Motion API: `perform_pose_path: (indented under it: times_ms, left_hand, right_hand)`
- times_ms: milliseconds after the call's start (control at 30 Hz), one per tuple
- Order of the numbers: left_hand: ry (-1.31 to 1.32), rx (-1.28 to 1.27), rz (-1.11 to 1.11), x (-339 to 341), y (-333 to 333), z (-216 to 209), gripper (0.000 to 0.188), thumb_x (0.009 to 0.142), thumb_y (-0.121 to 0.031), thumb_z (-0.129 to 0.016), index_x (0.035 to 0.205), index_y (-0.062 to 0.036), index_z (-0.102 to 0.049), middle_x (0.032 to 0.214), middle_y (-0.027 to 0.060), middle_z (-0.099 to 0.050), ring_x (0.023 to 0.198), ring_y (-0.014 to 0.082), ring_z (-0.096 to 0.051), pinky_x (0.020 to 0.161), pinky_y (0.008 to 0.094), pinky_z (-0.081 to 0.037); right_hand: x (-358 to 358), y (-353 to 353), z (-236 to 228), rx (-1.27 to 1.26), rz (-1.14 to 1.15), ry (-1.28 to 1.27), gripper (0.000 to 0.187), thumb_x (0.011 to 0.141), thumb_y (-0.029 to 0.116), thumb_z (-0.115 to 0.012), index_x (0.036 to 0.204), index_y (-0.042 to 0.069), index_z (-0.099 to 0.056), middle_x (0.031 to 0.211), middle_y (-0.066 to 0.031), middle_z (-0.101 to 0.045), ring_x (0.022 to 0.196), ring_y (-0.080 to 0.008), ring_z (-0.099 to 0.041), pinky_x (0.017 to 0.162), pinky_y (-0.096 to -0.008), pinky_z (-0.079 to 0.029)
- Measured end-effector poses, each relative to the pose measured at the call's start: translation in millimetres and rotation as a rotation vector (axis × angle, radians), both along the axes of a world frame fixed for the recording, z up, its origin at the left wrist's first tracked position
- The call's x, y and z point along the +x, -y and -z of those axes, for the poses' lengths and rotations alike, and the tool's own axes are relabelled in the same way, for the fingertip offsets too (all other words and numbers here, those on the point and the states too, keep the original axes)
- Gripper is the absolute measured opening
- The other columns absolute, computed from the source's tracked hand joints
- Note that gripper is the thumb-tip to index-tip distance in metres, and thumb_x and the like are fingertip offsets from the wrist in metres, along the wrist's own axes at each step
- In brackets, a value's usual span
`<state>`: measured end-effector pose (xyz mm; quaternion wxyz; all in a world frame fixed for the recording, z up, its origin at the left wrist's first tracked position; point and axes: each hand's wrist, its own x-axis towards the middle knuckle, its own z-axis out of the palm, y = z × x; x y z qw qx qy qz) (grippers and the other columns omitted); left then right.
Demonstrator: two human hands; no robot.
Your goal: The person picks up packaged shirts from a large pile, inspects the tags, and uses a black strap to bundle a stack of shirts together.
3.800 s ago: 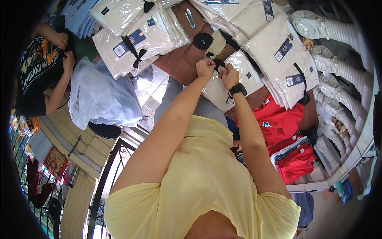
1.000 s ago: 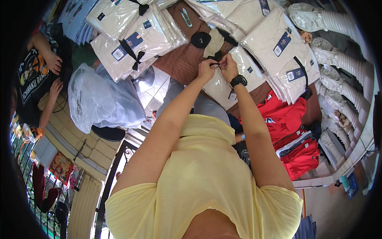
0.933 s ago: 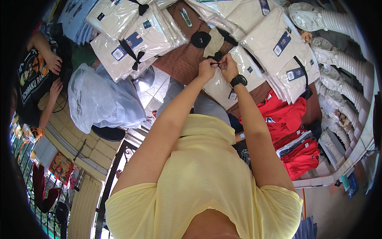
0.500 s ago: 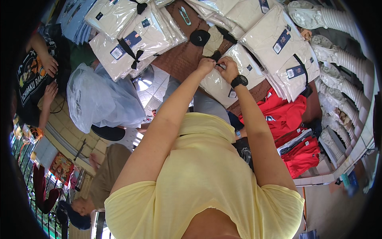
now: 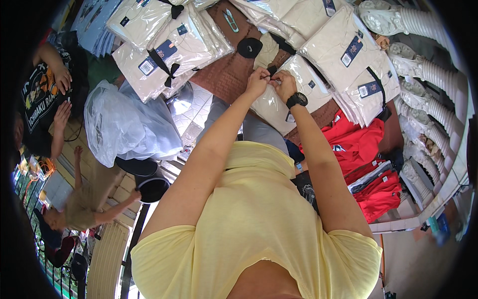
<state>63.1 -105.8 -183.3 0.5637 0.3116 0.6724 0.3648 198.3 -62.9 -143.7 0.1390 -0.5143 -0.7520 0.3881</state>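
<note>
My left hand (image 5: 257,82) and my right hand (image 5: 285,84), a black watch on its wrist, work close together over a bundle of beige folded garments in clear plastic (image 5: 279,109). Between their fingertips is a black fabric strip (image 5: 272,70). The fingers of both hands are pinched on it; the exact grip is small and partly hidden. Just beyond lies a loose beige cloth piece (image 5: 266,51) beside a black roll of tape (image 5: 250,48). Small thread snips (image 5: 231,20) with a light green handle rest farther back on the brown tabletop (image 5: 219,74).
Stacks of bagged beige garments, some tied with black strips, stand at left (image 5: 169,55) and right (image 5: 348,60). Red garments (image 5: 356,139) lie below right, near white balusters (image 5: 428,25). A plastic bag (image 5: 124,124) and a seated person (image 5: 45,99) are at left.
My hands stay at the strip, with only small finger and wrist shifts. At lower left, another person has moved and now has an arm stretched to a dark round container.
</note>
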Motion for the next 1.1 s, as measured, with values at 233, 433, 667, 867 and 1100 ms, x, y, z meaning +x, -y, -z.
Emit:
perform_pose_path:
  times_ms: [233, 433, 667, 867, 1100]
  left_hand:
    - [0.079, 0.003, -0.058, -1.4, 6.8, 14.1, 0.015, 0.080, 0.005, -0.061, 0.093, -0.0031, -0.059, 0.082, 0.0040, -0.061, 0.075, 0.0111, -0.056, 0.071, 0.0241, -0.045]
    - [-0.029, 0.065, 0.082, -11.9, 3.3, -10.6, 0.017, 0.079, 0.006, -0.064, 0.094, -0.0013, -0.059, 0.084, 0.0068, -0.065, 0.078, 0.0128, -0.060, 0.070, 0.0272, -0.047]
    - [-0.330, 0.253, 0.279, -32.3, -9.8, -29.6, 0.015, 0.071, 0.005, -0.069, 0.085, 0.0015, -0.062, 0.080, 0.0165, -0.066, 0.075, 0.0275, -0.066, 0.068, 0.0344, -0.051]
    - [-0.450, 0.311, 0.386, -40.7, -16.2, -18.4, 0.012, 0.070, 0.004, -0.068, 0.081, 0.0006, -0.064, 0.083, 0.0159, -0.066, 0.080, 0.0340, -0.065, 0.070, 0.0405, -0.050]
    - [-0.604, 0.131, 0.453, -44.1, -18.2, -31.5, 0.019, 0.070, 0.007, -0.060, 0.085, -0.0048, -0.062, 0.090, 0.0148, -0.063, 0.088, 0.0349, -0.062, 0.075, 0.0450, -0.049]
  right_hand:
    - [1.2, 0.2, 3.6, 0.053, -0.041, 0.002, 0.012, 0.068, 0.003, -0.072, 0.077, 0.002, -0.066, 0.082, -0.0128, -0.062, 0.085, -0.0312, -0.056, 0.077, -0.0383, -0.046]
    - [1.9, -5.5, -1.8, -0.007, -0.098, 0.010, 0.008, 0.070, -0.001, -0.068, 0.075, 0.000, -0.062, 0.083, -0.0141, -0.060, 0.086, -0.0323, -0.056, 0.077, -0.0387, -0.046]
    - [6.6, -5.6, -15.9, 0.000, -0.115, -0.085, 0.007, 0.069, -0.003, -0.063, 0.074, 0.000, -0.060, 0.083, -0.0168, -0.057, 0.084, -0.0339, -0.055, 0.077, -0.0393, -0.046]
    - [8.3, 3.8, -15.5, 0.112, -0.100, 0.062, 0.007, 0.067, -0.004, -0.062, 0.073, 0.000, -0.059, 0.083, -0.0175, -0.057, 0.085, -0.0353, -0.055, 0.077, -0.0408, -0.046]
    - [12.2, 9.6, -13.9, 0.101, -0.089, 0.128, 0.009, 0.066, -0.003, -0.062, 0.072, 0.000, -0.055, 0.082, -0.0185, -0.057, 0.085, -0.0360, -0.055, 0.077, -0.0422, -0.046]
